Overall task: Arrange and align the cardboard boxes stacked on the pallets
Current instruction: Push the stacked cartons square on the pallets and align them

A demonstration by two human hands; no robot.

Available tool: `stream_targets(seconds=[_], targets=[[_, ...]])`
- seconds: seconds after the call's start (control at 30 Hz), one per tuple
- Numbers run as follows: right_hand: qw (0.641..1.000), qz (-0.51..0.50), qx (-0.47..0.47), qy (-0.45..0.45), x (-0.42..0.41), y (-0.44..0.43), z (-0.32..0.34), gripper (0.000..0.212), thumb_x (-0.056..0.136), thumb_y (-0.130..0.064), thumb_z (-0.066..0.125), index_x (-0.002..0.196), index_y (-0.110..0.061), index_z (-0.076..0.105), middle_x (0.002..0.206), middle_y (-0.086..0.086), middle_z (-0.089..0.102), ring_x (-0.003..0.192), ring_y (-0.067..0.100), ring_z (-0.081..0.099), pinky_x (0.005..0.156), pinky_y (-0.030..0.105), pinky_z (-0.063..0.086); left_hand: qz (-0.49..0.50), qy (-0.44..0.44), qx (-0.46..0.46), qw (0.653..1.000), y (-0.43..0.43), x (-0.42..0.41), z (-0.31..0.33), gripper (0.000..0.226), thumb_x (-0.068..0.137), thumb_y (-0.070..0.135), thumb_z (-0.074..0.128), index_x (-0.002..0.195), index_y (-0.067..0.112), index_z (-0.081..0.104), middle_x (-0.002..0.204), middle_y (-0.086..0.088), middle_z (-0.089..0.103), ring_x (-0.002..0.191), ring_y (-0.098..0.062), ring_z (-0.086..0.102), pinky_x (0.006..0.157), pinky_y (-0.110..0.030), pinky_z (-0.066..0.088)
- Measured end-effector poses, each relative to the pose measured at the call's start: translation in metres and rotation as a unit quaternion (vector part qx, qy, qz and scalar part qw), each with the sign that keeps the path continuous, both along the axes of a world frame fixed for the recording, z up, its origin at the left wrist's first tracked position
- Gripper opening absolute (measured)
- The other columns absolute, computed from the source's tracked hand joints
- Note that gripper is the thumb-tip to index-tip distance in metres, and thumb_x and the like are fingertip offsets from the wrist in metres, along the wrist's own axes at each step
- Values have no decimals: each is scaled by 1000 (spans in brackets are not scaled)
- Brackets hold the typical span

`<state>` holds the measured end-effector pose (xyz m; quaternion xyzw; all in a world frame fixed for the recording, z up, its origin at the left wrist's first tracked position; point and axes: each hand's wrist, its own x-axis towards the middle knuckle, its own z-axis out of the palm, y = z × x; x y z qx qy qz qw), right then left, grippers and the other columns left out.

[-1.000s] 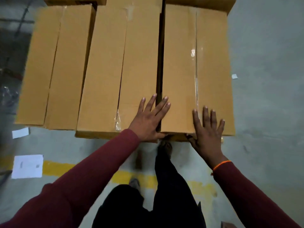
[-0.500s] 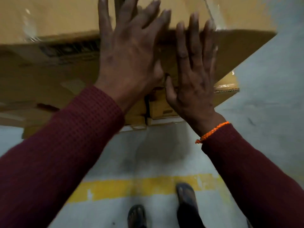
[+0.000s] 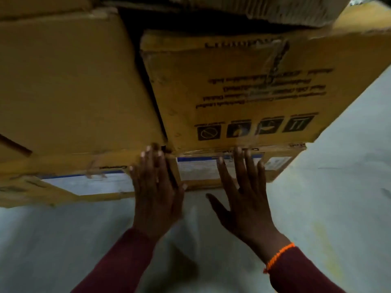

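Cardboard boxes fill the upper part of our view, stacked in layers on the pale floor [image 3: 317,208]. The upper right box [image 3: 243,92] carries upside-down black print and a row of four handling symbols; the upper left box [image 3: 69,85] sits beside it with a dark gap between them. Under these lie lower boxes [image 3: 211,172] with white labels edged in blue. We press our left hand [image 3: 156,193] flat, fingers together and extended, at the seam between the two stacks. Our right hand [image 3: 245,197] lies flat with fingers spread apart on the lower right box, fingertips reaching the bottom edge of the printed box. An orange bracelet [image 3: 279,256] circles our right wrist above the maroon sleeve [image 3: 300,275].
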<state>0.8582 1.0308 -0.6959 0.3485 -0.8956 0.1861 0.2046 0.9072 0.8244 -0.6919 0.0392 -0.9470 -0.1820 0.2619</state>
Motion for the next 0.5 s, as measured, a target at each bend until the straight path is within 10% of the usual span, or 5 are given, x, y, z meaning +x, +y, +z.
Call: stream_targets(seconds=[0.07, 0.5], targets=[[999, -11, -16, 44, -28, -20, -23, 77, 100, -56, 49, 159, -16, 19, 169, 11, -16, 157, 35, -4, 122, 65, 7, 140, 53, -79, 985, -25, -8, -27, 85, 93, 49, 52, 155, -2, 23, 164, -22, 15, 154, -37, 10, 119, -66, 14], [969, -64, -107, 214, -80, -59, -81, 93, 97, -61, 51, 163, -23, -3, 169, 3, -20, 156, 29, -12, 120, 64, -7, 146, 271, -130, 943, -21, -48, -72, 55, 92, 40, 62, 138, 12, 48, 139, -10, 40, 138, -34, 33, 120, -62, 9]])
